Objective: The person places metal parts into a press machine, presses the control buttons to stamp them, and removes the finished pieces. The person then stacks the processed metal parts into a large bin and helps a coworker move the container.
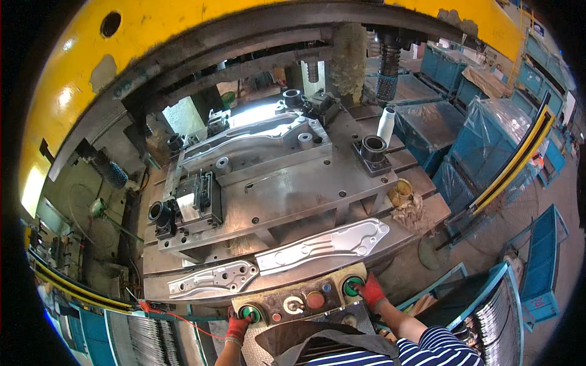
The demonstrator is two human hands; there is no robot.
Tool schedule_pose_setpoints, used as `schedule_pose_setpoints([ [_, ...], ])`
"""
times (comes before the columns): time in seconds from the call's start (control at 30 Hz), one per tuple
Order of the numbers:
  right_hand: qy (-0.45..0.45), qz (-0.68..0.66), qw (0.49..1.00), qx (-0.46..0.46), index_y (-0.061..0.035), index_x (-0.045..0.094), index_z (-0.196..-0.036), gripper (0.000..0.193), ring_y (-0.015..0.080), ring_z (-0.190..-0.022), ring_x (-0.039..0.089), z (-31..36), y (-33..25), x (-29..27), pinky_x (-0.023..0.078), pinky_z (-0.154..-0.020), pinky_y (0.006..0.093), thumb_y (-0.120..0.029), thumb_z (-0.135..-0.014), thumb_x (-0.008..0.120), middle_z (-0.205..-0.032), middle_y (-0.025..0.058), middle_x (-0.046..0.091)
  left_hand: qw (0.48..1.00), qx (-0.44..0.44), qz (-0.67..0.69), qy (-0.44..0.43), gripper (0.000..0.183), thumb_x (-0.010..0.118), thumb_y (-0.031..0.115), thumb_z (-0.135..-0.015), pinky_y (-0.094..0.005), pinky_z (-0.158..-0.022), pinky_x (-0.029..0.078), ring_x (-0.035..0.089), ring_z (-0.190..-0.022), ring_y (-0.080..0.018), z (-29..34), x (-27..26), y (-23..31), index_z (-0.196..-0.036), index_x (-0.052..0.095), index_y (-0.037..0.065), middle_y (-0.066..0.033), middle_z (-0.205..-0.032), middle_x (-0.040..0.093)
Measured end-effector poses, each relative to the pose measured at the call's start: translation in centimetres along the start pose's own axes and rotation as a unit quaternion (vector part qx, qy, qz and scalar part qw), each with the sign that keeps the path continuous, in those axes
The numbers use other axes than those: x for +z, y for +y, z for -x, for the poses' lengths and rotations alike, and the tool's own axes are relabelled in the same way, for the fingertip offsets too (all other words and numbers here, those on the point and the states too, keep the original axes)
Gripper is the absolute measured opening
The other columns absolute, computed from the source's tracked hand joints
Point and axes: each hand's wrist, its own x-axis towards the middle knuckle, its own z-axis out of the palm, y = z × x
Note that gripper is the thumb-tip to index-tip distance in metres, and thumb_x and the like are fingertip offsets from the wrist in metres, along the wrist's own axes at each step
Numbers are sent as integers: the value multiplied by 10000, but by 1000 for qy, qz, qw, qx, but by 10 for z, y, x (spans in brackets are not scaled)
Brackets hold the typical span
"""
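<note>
My left hand (237,327), in a red glove, is at the left end of a control box (278,316), with its thumb over a green push button (249,313). At the other end, my right hand (370,292), also red-gloved, reaches a second green button (352,285) with its thumb. On both hands the thumb stands apart from the fingers, and neither holds a thing. Beyond the box, a long stamped metal part (323,245) and a shorter one (213,279) lie on the press bed. Another curved metal part (250,135) rests on the lower die (287,189).
A yellow press frame (152,36) arches overhead. Yellow-black guard bars (516,161) flank the press. A white bottle (386,125), a tin (400,191) and a rag (410,213) are at the die's right. Racks of stamped parts (149,338) stand on both sides of me.
</note>
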Motion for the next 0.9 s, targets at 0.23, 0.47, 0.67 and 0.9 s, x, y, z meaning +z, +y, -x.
schedule_pose_setpoints([
  [0.23, 46, 6, 998, -30, 27, 475, -1161, 589, 418, -1079, 542, 1, -8, -2, 447, -887, 462, -281, -744, 756, -1104, 264, 584, 992, 67, -109, 24, 710, 695, -83, -642, -332, -898, 478, 563, -1047, -217, -23, -10, -33, -1279, 413, 57, -86, -1153, 563],
  [0.47, 8, -3, 1000, -24, 14, 447, -1183, 608, 432, -1086, 526, 4, -18, -10, 445, -897, 472, -289, -753, 753, -1122, 264, 569, 1000, 2, 19, 0, 704, 685, -71, -636, -337, -919, 471, 552, -1080, -226, -4, -4, -5, -1272, 415, 63, -98, -1184, 553],
  [0.67, 35, 26, 999, -27, 9, 495, -1144, 564, 416, -1041, 564, -2, -12, -7, 464, -855, 455, -301, -751, 756, -1080, 264, 598, 996, 8, -93, 11, 816, 702, -62, -652, -329, -966, 443, 523, -1135, -221, -13, -7, -18, -1369, 328, 44, -96, -1254, 517],
  [0.9, -13, 240, 905, -351, -55, 473, -1284, 648, 365, -1103, 521, 15, -144, -71, 417, -917, 459, -413, -776, 659, -1160, 197, 547, 998, 12, -43, 47, 631, 704, -6, -738, -327, -872, 485, 595, -1001, -219, 0, -1, -5, -1295, 408, 27, -100, -1128, 613],
])
